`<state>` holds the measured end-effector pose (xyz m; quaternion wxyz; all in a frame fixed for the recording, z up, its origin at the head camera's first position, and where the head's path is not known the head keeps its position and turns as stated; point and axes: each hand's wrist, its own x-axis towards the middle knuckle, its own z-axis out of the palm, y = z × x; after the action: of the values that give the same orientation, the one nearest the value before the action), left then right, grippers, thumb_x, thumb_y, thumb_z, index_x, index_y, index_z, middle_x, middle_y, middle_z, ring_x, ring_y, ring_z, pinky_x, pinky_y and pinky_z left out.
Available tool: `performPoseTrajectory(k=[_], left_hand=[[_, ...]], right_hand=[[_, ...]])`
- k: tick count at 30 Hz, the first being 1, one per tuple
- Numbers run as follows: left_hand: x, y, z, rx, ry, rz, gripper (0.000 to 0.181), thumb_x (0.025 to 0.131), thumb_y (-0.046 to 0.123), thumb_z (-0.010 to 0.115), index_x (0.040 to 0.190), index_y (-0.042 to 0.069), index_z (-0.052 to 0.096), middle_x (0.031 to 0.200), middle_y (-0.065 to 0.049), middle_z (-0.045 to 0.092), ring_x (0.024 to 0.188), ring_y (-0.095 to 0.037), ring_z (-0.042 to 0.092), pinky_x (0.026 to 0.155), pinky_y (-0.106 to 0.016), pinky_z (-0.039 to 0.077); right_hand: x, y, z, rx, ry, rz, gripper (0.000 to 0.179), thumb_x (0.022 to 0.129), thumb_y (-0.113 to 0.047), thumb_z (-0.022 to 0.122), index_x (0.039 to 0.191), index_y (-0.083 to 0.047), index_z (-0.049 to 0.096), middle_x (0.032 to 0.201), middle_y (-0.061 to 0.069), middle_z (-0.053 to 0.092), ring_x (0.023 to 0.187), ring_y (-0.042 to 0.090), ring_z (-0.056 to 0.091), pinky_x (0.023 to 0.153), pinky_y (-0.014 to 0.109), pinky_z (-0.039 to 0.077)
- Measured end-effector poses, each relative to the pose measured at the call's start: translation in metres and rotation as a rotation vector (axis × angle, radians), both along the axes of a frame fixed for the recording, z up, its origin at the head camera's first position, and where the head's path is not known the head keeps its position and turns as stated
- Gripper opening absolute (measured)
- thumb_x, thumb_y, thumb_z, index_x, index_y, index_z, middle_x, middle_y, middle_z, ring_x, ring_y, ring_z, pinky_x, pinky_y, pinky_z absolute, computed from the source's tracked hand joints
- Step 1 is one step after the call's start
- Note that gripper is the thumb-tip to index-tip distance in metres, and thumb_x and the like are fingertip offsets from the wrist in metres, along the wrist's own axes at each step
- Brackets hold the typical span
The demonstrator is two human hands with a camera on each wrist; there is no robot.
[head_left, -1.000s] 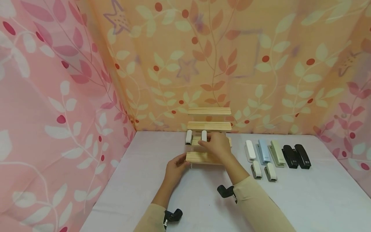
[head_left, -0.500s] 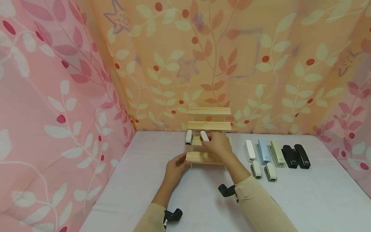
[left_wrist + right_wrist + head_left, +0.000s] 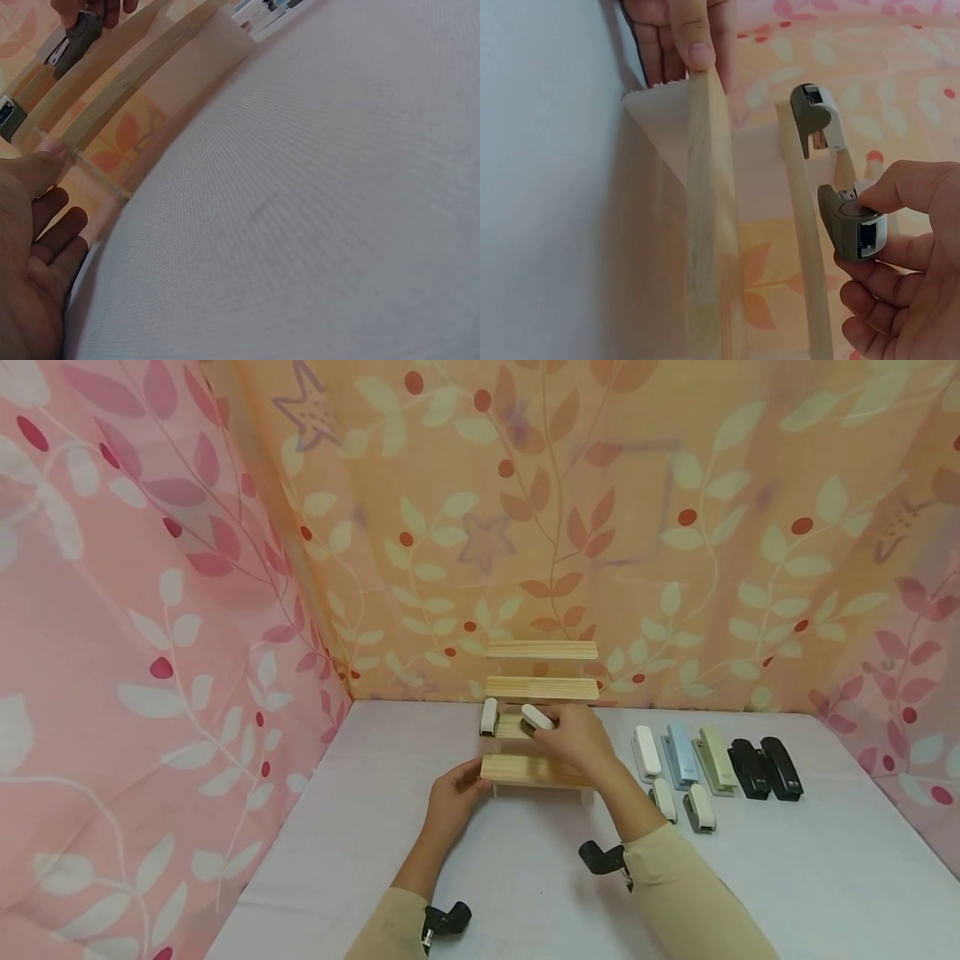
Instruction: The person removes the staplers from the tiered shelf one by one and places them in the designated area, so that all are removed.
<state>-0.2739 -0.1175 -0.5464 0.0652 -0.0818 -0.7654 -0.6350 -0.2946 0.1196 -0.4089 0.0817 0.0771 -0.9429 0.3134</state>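
Note:
A small white stapler with a grey base is pinched between the thumb and fingers of my right hand, angled over the second step of a tiered wooden rack. In the right wrist view, this stapler shows its end close beside the step's edge. Another small white stapler stands at the left end of the same step. My left hand grips the left end of the lowest step, its thumb on the board's corner in the left wrist view.
Right of the rack, on the white table, lie a white stapler, a blue one, a pale green one and two black ones. Two small white staplers lie in front. Patterned curtains stand behind and at the sides.
The stapler in my right hand has turned from upright to slanted, its top end leaning left. The right hand and forearm have shifted a little to the right. My left hand stays in place.

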Motion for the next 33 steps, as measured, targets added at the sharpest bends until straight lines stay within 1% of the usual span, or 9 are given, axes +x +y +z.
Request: performPoseTrajectory(k=[7, 11, 15, 17, 19, 23, 27, 30, 33], left_hand=[[0.0, -0.002, -0.002, -0.004, 0.005, -0.007, 0.05, 0.087, 0.027, 0.083, 0.133, 0.013, 0.069, 0.132, -0.005, 0.07, 0.118, -0.021, 0.068, 0.1, -0.03, 0.056], [0.0, -0.002, -0.002, -0.025, 0.009, -0.009, 0.05, 0.088, 0.029, 0.082, 0.134, 0.013, 0.068, 0.133, -0.005, 0.069, 0.119, -0.02, 0.067, 0.1, -0.028, 0.056], [0.0, -0.003, -0.002, -0.034, -0.009, -0.004, 0.051, 0.088, 0.031, 0.081, 0.135, 0.015, 0.067, 0.134, -0.001, 0.069, 0.12, -0.017, 0.066, 0.101, -0.027, 0.055], [0.0, -0.003, -0.001, -0.034, -0.016, -0.001, 0.052, 0.088, 0.032, 0.082, 0.135, 0.016, 0.067, 0.134, 0.0, 0.069, 0.12, -0.017, 0.066, 0.101, -0.027, 0.055], [0.001, -0.003, 0.0, -0.03, -0.019, 0.003, 0.052, 0.087, 0.032, 0.082, 0.135, 0.016, 0.067, 0.134, 0.0, 0.069, 0.12, -0.018, 0.066, 0.102, -0.028, 0.055], [0.001, -0.003, 0.001, -0.031, -0.017, 0.012, 0.053, 0.087, 0.034, 0.082, 0.135, 0.017, 0.067, 0.134, -0.001, 0.069, 0.121, -0.019, 0.066, 0.102, -0.031, 0.055], [0.0, -0.002, -0.001, -0.032, -0.03, 0.018, 0.053, 0.086, 0.035, 0.083, 0.134, 0.018, 0.068, 0.133, 0.001, 0.069, 0.12, -0.017, 0.066, 0.102, -0.03, 0.056], [-0.001, -0.002, -0.003, -0.027, -0.022, 0.014, 0.052, 0.086, 0.034, 0.083, 0.133, 0.016, 0.069, 0.133, 0.0, 0.069, 0.12, -0.018, 0.066, 0.101, -0.03, 0.056], [-0.002, -0.002, -0.004, -0.024, -0.009, 0.006, 0.052, 0.086, 0.032, 0.083, 0.134, 0.015, 0.068, 0.133, -0.001, 0.069, 0.119, -0.018, 0.067, 0.1, -0.029, 0.056]], right_hand=[[0.009, 0.015, 0.003, -0.008, -0.004, 0.018, 0.028, 0.087, -0.024, 0.071, 0.11, -0.011, 0.079, 0.103, 0.005, 0.075, 0.085, 0.022, 0.062, 0.074, 0.039, 0.054], [0.014, 0.026, 0.004, 0.014, 0.028, 0.018, 0.033, 0.087, -0.024, 0.07, 0.117, -0.012, 0.078, 0.107, 0.007, 0.075, 0.087, 0.023, 0.063, 0.074, 0.04, 0.053], [0.022, 0.035, 0.007, 0.018, 0.057, 0.033, 0.029, 0.087, -0.024, 0.071, 0.112, -0.012, 0.078, 0.103, 0.007, 0.074, 0.085, 0.023, 0.062, 0.072, 0.039, 0.053], [0.027, 0.038, 0.01, 0.019, 0.067, 0.045, 0.024, 0.088, -0.023, 0.071, 0.108, -0.011, 0.078, 0.1, 0.007, 0.074, 0.086, 0.024, 0.063, 0.073, 0.04, 0.055], [0.032, 0.041, 0.012, 0.017, 0.069, 0.049, 0.023, 0.089, -0.023, 0.071, 0.107, -0.011, 0.078, 0.102, 0.006, 0.074, 0.088, 0.024, 0.064, 0.074, 0.042, 0.056], [0.038, 0.048, 0.012, 0.023, 0.069, 0.038, 0.027, 0.09, -0.023, 0.071, 0.111, -0.008, 0.078, 0.107, 0.009, 0.074, 0.095, 0.026, 0.064, 0.081, 0.046, 0.056], [0.045, 0.059, 0.009, 0.004, 0.069, 0.026, 0.029, 0.09, -0.022, 0.071, 0.112, -0.006, 0.077, 0.112, 0.011, 0.074, 0.103, 0.03, 0.065, 0.086, 0.051, 0.055], [0.05, 0.068, 0.007, -0.004, 0.075, 0.018, 0.029, 0.09, -0.022, 0.071, 0.113, -0.006, 0.077, 0.111, 0.011, 0.073, 0.103, 0.03, 0.064, 0.086, 0.05, 0.054], [0.056, 0.079, 0.006, 0.011, 0.076, 0.001, 0.031, 0.091, -0.024, 0.071, 0.115, -0.006, 0.076, 0.108, 0.01, 0.072, 0.099, 0.029, 0.062, 0.081, 0.045, 0.052]])
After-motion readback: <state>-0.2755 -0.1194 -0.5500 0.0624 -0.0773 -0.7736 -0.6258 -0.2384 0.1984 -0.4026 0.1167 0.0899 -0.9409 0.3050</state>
